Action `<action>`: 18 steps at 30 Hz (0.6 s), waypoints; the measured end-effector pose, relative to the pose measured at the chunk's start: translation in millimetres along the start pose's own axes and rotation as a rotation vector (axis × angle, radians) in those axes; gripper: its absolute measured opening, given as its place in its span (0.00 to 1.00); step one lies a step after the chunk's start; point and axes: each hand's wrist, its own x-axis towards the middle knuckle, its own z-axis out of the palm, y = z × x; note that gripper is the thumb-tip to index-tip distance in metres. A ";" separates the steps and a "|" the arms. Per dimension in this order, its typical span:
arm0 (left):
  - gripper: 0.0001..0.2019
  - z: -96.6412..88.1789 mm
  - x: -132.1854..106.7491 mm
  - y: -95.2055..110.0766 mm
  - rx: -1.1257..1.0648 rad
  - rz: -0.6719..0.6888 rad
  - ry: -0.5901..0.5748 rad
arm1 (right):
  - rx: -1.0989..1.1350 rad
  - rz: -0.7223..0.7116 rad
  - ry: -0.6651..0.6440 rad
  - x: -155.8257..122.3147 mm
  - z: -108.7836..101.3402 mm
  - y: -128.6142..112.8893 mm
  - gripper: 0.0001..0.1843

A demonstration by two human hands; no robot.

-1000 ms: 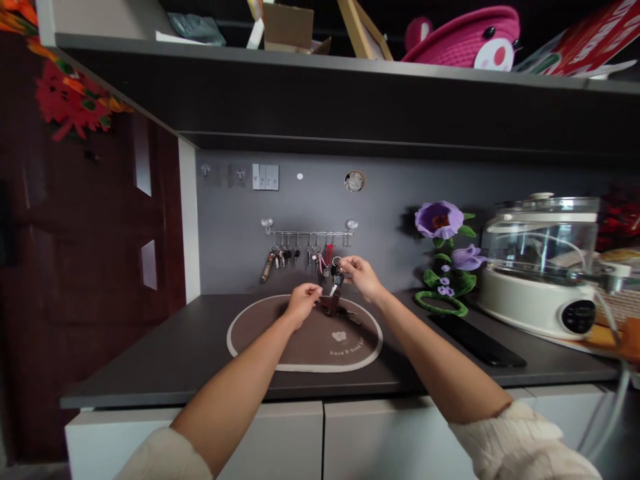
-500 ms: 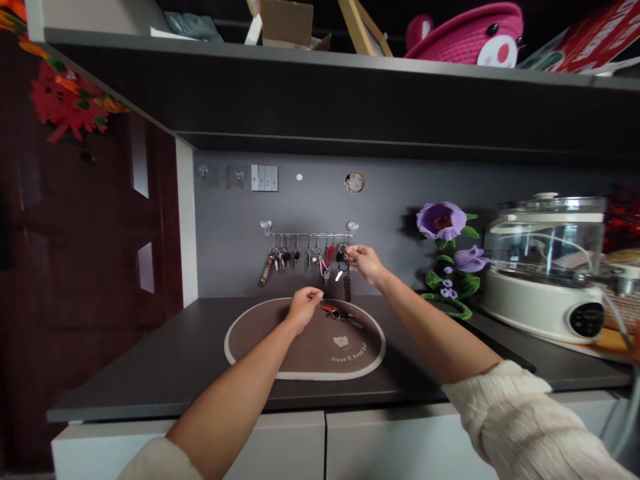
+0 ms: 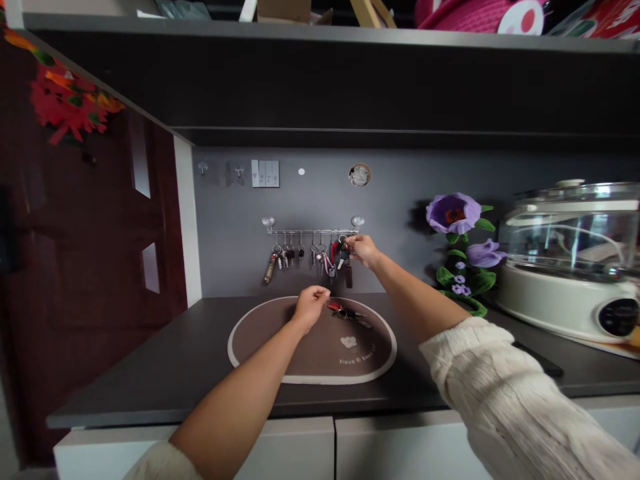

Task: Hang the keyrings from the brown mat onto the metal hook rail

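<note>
My right hand is closed, pinching the ring of a bunch of keys at the right end of the hook rack. A dark brown tag hangs just below these fingers. Whether the ring is still over a hook, I cannot tell. Over the brown oval mat, my left hand has thumb and fingers pressed together; what they hold, if anything, is hidden. Close beside its fingertips, a second bunch of keys with a red piece lies on the mat. More key bunches hang along the rack.
Purple fabric flowers stand right of the rack, beside a white appliance with a clear top. Overhead runs a dark shelf with boxes and a pink basket. A brown door is on the left.
My right hand has raised the key bunch slightly and shifted it left along the rack. My left hand stays closed near the mat. The camera view has tilted down a little.
</note>
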 end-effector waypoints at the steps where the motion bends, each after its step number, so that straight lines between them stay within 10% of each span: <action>1: 0.07 -0.1 0.3 -0.2 0.001 0.001 0.000 | 0.000 0.012 0.009 0.2 1.5 -0.1 0.05; 18: 0.08 -0.6 3.1 -3.3 -0.001 -0.015 0.014 | -0.004 0.043 0.088 5.8 8.5 9.3 0.06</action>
